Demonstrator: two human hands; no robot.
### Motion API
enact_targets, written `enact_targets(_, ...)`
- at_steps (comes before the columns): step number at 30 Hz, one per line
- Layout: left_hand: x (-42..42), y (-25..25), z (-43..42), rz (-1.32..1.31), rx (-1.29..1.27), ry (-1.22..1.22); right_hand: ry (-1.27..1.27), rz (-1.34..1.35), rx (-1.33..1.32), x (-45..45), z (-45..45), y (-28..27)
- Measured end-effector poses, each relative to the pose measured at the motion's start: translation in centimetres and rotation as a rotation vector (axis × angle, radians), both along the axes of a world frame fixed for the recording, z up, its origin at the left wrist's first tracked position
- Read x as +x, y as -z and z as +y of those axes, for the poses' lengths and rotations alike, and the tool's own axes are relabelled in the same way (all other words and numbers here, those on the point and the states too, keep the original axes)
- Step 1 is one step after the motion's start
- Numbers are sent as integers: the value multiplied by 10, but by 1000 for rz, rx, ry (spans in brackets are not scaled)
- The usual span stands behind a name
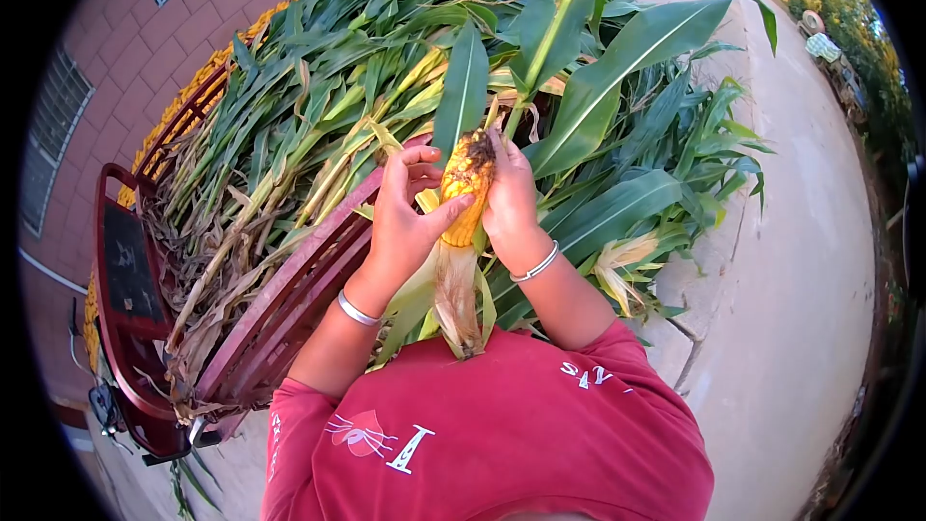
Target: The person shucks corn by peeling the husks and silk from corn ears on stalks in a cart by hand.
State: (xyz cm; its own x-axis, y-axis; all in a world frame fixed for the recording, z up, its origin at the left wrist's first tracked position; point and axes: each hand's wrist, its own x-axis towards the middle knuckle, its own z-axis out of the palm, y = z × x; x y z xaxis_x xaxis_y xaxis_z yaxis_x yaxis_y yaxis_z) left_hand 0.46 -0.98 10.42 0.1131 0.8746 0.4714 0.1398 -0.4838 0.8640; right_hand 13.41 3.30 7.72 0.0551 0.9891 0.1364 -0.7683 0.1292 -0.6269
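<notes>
A partly husked ear of corn (463, 207) is in front of my chest, with yellow kernels and a dark, spoiled-looking patch at the upper end. Pale husk (458, 294) hangs below it, spread down toward my shirt. My left hand (410, 207) grips the ear from the left, thumb across the kernels and fingers curled at its side. On the other side, my right hand (509, 193) is closed round the ear near its dark end; some of those fingers are hidden. A green stalk with broad leaves (550, 48) rises just beyond the ear.
A dark red metal cart (289, 304) on the left carries a heap of cut corn stalks (328, 87). More leafy stalks (666, 154) spill to the right, with a pale-husked ear (617, 265) among them. Behind stands a brick wall (183, 29); concrete paving (791, 280) runs along the right.
</notes>
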Motion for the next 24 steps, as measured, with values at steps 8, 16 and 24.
enact_targets(8, 4, 9, 9, 132, 24, -44, 55, 104, -155, -2, 9, 11)
enact_targets(16, -20, 42, -5, 43, -104, -93, -284, 94, 8, -17, -22, 36)
enact_targets(24, -50, 54, -28, -270, -294, -57, -354, -273, 230, -38, -27, 67)
